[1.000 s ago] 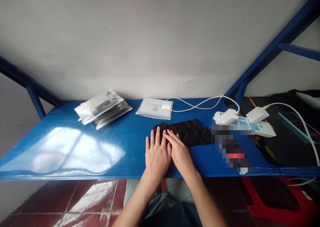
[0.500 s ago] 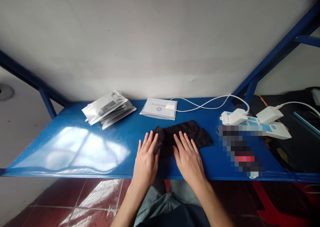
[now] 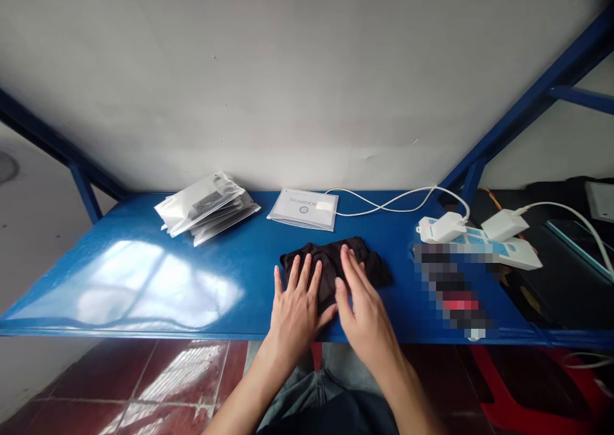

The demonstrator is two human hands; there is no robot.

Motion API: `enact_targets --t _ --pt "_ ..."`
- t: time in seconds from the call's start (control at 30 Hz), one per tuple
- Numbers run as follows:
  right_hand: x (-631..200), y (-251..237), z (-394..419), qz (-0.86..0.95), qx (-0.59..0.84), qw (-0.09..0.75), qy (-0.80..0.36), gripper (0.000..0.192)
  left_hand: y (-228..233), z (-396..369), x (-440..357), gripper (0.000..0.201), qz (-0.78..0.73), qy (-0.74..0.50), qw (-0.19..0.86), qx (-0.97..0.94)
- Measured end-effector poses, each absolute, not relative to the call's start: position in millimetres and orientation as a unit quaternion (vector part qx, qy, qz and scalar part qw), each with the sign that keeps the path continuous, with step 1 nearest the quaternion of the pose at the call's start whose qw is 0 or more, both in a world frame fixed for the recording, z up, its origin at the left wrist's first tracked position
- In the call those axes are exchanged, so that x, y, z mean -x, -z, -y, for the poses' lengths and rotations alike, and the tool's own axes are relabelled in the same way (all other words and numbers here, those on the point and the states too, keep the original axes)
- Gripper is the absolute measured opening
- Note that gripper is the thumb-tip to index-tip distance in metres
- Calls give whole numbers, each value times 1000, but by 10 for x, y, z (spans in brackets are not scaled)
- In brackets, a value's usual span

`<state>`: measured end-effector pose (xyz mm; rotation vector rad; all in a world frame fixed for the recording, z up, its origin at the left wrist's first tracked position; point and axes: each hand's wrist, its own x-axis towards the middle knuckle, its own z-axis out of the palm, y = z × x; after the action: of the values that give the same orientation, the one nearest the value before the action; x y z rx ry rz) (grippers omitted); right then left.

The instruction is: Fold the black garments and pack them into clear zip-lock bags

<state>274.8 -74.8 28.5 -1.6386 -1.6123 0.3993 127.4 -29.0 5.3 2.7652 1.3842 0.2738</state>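
Toward the front of the blue table [image 3: 259, 278], the left hand [image 3: 295, 316] lies spread on the creased black cloth [image 3: 329, 268]; the right hand [image 3: 365, 307], fingers together, overlies its other side, contact unclear; uneven pressure could bunch it; behind lies the printed pouch [image 3: 302, 211].

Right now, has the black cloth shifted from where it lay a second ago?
Yes. The right end of the black cloth has moved left, away from the white power strip.

Decent light, but window-shaped glare [image 3: 158, 281] blows out the table [image 3: 256, 316] toward its front left corner. Chunky pixelation [image 3: 453, 288] near the front right corner, dim floor [image 3: 432, 377] below.
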Motion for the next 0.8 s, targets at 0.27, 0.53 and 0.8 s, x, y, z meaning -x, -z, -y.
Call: enact_targets --t 0.27,0.53,0.8 --pt "-2264 -188 555 698 613 286 -236 72 62 485 -41 84 -507 -138 -7 -851" --pt "-1889 -62 542 795 550 214 -144 87 408 653 544 72 -553 -156 -22 -818" --pt "-2367 -157 857 899 356 149 -207 69 93 529 254 69 -263 -117 -42 -957"
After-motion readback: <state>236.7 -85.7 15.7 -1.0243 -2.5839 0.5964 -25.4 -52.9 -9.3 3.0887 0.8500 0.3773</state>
